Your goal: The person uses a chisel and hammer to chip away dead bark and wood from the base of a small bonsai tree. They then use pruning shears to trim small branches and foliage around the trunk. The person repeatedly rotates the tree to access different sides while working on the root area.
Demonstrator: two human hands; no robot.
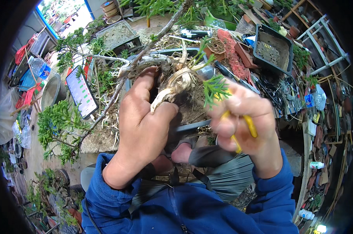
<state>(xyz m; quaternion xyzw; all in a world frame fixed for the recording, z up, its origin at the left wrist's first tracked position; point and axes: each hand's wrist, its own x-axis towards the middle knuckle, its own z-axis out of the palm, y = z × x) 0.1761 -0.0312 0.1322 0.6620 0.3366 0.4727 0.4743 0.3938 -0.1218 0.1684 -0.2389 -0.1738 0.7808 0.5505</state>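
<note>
Head view: pale bonsai trunk lies between left hand fingers.

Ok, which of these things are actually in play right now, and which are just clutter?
In play:
left hand gripping the bonsai trunk
right hand holding a yellow-handled tool

Lying about:
phone
black mesh pot
plastic bottle

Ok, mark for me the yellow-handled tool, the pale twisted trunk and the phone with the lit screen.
yellow-handled tool (251,125), head view, on the yellow handle below the right hand's fingers.
pale twisted trunk (176,84), head view, on the bare bleached wood above the left thumb.
phone (81,92), head view, middle of its lit screen.
</note>
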